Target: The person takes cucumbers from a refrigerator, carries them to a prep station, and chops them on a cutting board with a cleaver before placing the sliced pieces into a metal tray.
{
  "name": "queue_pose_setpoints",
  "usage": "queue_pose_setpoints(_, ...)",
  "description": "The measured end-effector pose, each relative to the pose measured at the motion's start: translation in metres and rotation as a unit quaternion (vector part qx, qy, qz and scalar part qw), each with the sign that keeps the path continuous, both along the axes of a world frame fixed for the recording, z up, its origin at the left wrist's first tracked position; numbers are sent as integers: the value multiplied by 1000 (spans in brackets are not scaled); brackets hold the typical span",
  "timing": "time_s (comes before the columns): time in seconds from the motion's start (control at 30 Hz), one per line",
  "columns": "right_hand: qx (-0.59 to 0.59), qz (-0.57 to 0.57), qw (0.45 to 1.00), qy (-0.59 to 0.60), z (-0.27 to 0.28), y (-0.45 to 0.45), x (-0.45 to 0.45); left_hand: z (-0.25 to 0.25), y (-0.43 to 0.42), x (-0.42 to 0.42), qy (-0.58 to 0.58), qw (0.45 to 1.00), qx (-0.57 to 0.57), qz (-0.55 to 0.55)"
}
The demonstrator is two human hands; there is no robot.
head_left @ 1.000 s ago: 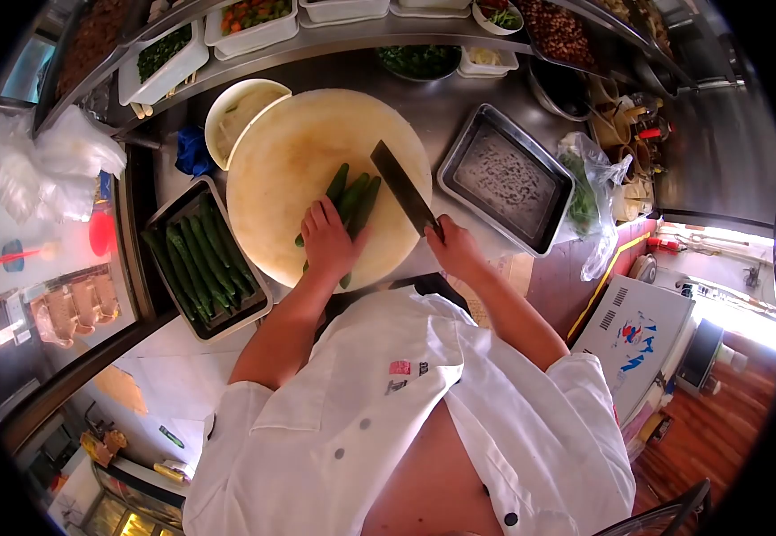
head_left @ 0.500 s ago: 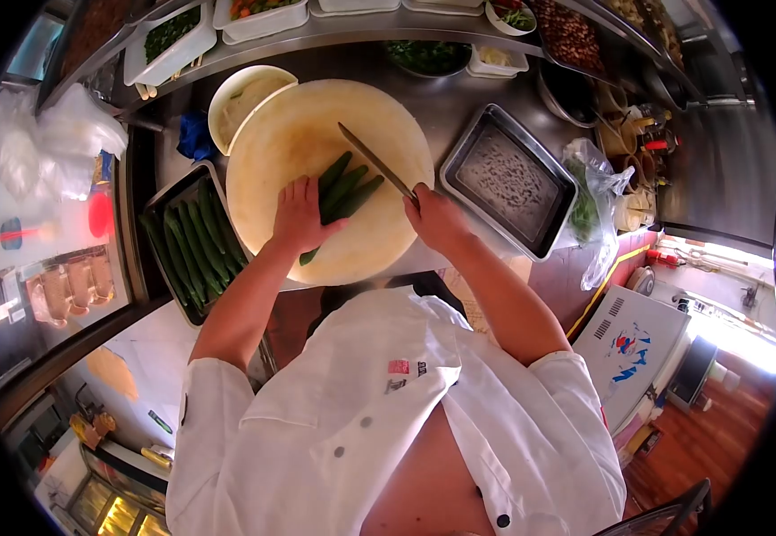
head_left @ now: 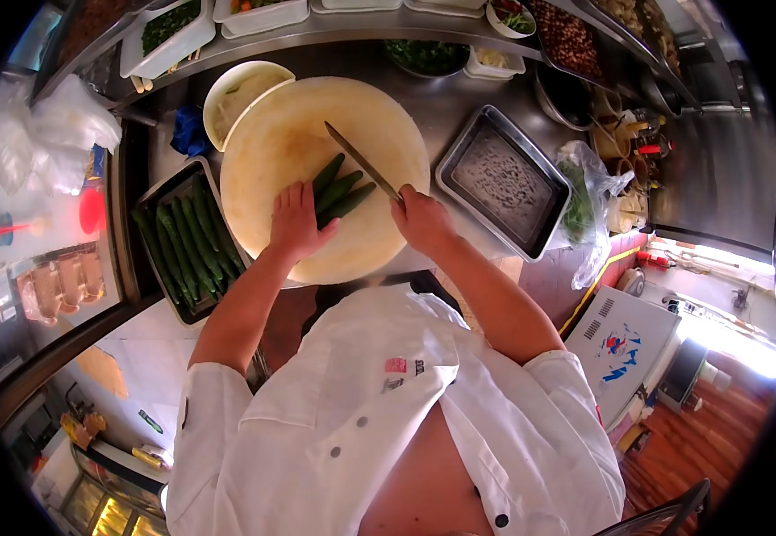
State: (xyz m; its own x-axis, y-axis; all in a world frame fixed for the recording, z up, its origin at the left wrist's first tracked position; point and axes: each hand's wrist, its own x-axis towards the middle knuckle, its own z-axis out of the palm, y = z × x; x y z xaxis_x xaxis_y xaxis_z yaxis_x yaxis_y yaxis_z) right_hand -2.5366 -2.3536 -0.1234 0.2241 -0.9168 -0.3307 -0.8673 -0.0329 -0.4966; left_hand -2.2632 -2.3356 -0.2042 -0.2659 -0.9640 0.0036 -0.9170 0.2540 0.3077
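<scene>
Green cucumbers (head_left: 338, 190), left hand (head_left: 300, 221) shifted leftward, knife (head_left: 361, 158) turned edge-on

Knife (head_left: 362, 158) now edge-on, farther left

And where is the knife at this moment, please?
In the head view, the knife is in the right hand, its blade over the right half of the round cutting board, beyond and right of the cucumbers.

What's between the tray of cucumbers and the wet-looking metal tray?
The head view shows a round chopping board, cucumbers by the left hand, a knife in the right hand, then a narrow strip of steel counter.
</scene>
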Motion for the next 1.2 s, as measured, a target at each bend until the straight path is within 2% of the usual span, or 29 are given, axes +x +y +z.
queue_pose_setpoints(0.2,-20,-38,998,-48,32,20,12,2,-2,0,10,1000,5,-12)
queue_pose_setpoints(0.27,30,-12,999,-19,42,23,20,-2,-2,1,13,999,-27,-20)
queue_pose_setpoints(0.47,33,23,999,-17,38,21,32,-7,-1,2,16,998,-50,-27)
queue_pose_setpoints(0.63,50,2,999,-2,-36,12,32,-4,-2,1,9,1000,-20,-16)
queue_pose_setpoints(0.8,30,-16,999,-23,-38,4,16,0,-3,2,18,1000,-12,-9)
queue_pose_setpoints(0.87,-22,-52,993,-106,-35,10,5,-1,0,1,11,1000,0,2)
queue_pose_setpoints(1.03,-38,-144,981,-123,2,28,-23,-11,-15,28,-36,996,-33,81)
queue_pose_setpoints(1.07,-40,-176,975,-128,6,32,-32,-11,-22,35,-16,995,-24,96)
queue_pose_setpoints(1.13,-5,-211,966,-150,-7,43,-55,-14,-32,42,-55,991,-56,107)
queue_pose_setpoints(1.2,30,-244,954,-172,-23,56,-74,4,-42,34,-65,991,-65,101)
